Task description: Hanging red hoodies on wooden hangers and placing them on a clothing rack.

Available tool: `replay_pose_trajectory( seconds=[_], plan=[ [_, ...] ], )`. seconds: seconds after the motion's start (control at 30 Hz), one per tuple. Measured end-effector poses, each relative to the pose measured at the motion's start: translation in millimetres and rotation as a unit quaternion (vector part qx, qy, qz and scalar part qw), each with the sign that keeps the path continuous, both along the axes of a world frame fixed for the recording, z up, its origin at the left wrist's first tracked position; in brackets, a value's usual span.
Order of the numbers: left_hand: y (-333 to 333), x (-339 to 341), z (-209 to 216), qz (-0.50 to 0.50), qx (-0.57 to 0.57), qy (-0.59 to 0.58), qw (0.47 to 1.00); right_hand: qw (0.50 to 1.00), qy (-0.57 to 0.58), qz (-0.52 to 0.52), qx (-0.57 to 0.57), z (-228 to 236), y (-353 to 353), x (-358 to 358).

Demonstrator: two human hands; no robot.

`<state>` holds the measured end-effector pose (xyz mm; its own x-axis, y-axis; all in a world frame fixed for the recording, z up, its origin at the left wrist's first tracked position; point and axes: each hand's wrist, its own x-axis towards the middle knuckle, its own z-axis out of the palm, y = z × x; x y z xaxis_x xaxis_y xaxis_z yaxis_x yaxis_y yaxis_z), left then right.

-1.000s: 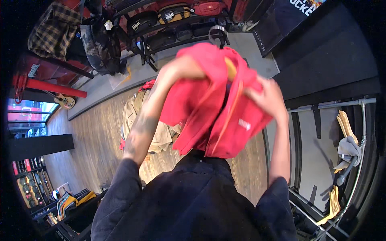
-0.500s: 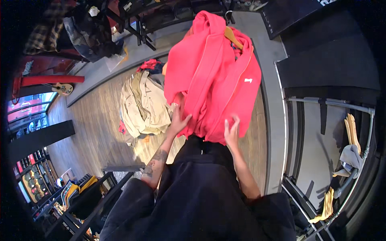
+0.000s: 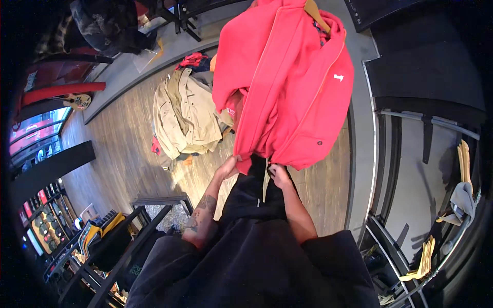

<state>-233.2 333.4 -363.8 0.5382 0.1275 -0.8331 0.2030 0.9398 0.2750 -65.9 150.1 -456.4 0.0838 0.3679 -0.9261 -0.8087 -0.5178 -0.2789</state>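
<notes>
A red zip-up hoodie [image 3: 277, 87] hangs in front of me with its front apart. A wooden hanger [image 3: 317, 16] shows at its neck; what holds the hanger up is out of sight. At the lower hem, my left hand [image 3: 229, 168] grips the left front corner, its fingers closed on the fabric. My right hand [image 3: 279, 175] is closed at the bottom of the other front edge, close to the zipper's lower end. The cloth partly hides the fingertips of both hands.
Left of the hoodie, a beige jacket [image 3: 187, 115] lies on a clothes pile on the wooden floor [image 3: 120, 133]. A metal clothes rack [image 3: 405, 115] with wooden hangers [image 3: 465, 159] stands at the right. Dark rails [image 3: 141, 241] and a small guitar [image 3: 78, 101] are at the left.
Both hands have gone from open beside the hoodie to closed on its lower hem. They have drawn closer together and the hoodie appears larger and nearer.
</notes>
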Motion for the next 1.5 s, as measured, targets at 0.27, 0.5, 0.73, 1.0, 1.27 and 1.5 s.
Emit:
replay_pose_trajectory(
  seconds=[0.27, 0.5, 0.73, 1.0, 1.27, 1.5],
  plan=[
    [-13.3, 23.5, -0.4, 0.302, -0.099, -0.239, 0.918, 0.993, -0.026, -0.079, 0.081, -5.3, -9.2, -8.2],
    [-107.0, 10.5, 1.2, 0.3, -0.007, -0.331, 0.895, 0.984, -0.009, 0.152, 0.096, 83.4, -78.8, 11.2],
    [-183.4, 43.4, 101.9, 0.134, 0.087, -0.201, 0.966, 0.969, -0.017, -0.007, 0.248, 189.9, -135.3, 3.3],
    [-189.7, 67.4, 179.2, 0.024, 0.225, -0.176, 0.958, 0.942, -0.11, -0.131, 0.29, 259.7, -145.6, 14.4],
    [-187.1, 61.4, 189.7, 0.116, 0.179, -0.125, 0.969, 0.939, -0.156, -0.097, 0.29, 267.4, -130.8, 5.0],
    [-184.4, 50.3, 174.8, 0.1, 0.17, -0.147, 0.969, 0.94, -0.162, -0.081, 0.29, 274.1, -123.1, -3.8]
  ],
)
